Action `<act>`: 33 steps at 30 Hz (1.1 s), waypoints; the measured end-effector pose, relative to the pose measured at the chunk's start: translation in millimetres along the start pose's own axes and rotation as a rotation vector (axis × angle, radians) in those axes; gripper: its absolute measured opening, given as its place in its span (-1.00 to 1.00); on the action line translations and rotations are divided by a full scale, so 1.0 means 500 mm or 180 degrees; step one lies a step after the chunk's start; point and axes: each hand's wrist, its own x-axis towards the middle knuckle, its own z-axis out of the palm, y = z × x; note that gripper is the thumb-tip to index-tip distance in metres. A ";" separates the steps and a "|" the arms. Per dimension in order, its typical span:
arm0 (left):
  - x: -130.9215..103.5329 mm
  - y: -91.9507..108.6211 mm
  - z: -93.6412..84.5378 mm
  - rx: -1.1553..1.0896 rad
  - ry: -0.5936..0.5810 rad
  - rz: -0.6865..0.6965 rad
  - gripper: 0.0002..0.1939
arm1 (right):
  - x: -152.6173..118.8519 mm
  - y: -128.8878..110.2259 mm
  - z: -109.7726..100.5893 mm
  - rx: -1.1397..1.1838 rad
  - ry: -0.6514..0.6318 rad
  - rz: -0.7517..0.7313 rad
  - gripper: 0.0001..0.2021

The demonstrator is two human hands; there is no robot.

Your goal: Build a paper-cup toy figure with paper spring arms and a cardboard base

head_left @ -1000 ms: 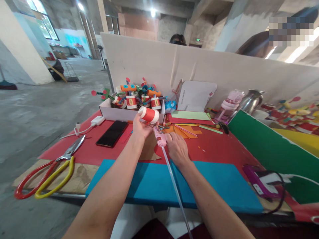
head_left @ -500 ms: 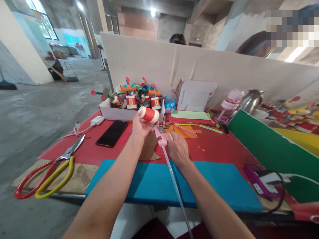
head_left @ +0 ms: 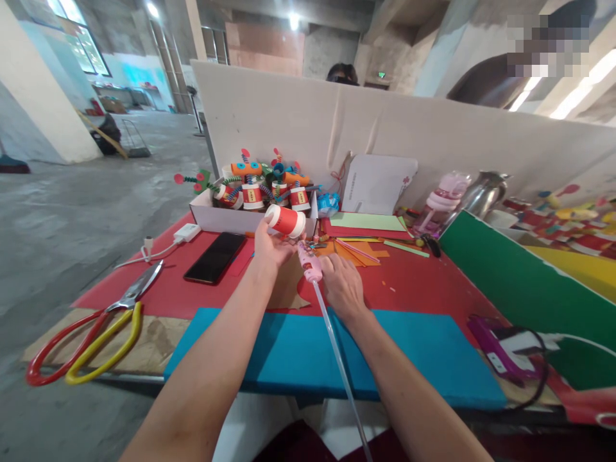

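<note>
My left hand is closed around a red and white paper cup, which lies tilted on its side in the air over the table. In my right hand is a pink hot glue gun, a long clear glue stick running out of its back toward me. The gun's nozzle points up at the cup's lower side; whether it touches is hidden. Just behind the cup, a white box holds several figures made of paper cups and coloured paper springs.
Large scissors with red and yellow handles and a black phone lie at the left. Orange paper pieces are beyond my right hand. A green board and purple power strip stand right. A white partition closes the back.
Both hands, the cup and the glue gun stay almost still. The view has shifted very slightly, and the person beyond the partition at upper right has moved a little.
</note>
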 end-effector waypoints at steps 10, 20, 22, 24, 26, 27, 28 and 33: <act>-0.005 0.002 0.003 -0.0004 0.0040 -0.0045 -0.50 | 0.001 0.000 -0.005 0.0086 0.0018 0.0083 -0.83; -0.001 0.001 0.000 0.0107 0.0035 -0.0122 -0.44 | -0.008 0.031 0.042 0.1714 0.0850 0.0366 -0.84; -0.003 0.000 0.001 0.0121 0.0023 -0.0130 -0.46 | -0.008 0.032 0.046 0.1765 0.0923 0.0372 -0.86; -0.006 -0.001 0.003 0.0142 0.0046 -0.0105 -0.47 | -0.007 0.031 0.047 0.1786 0.0957 0.0376 -0.86; -0.010 -0.001 0.006 0.0166 0.0082 -0.0098 -0.47 | -0.006 0.030 0.048 0.1829 0.1007 0.0376 -0.85; -0.011 -0.002 0.007 0.0173 0.0100 -0.0097 -0.46 | -0.006 0.029 0.048 0.1854 0.1029 0.0373 -0.85; -0.012 -0.002 0.007 0.0175 0.0113 -0.0093 -0.45 | -0.006 0.028 0.048 0.1878 0.1051 0.0369 -0.85; -0.013 -0.003 0.008 0.0163 0.0114 -0.0073 -0.45 | -0.006 0.026 0.052 0.1932 0.1066 0.0404 -0.82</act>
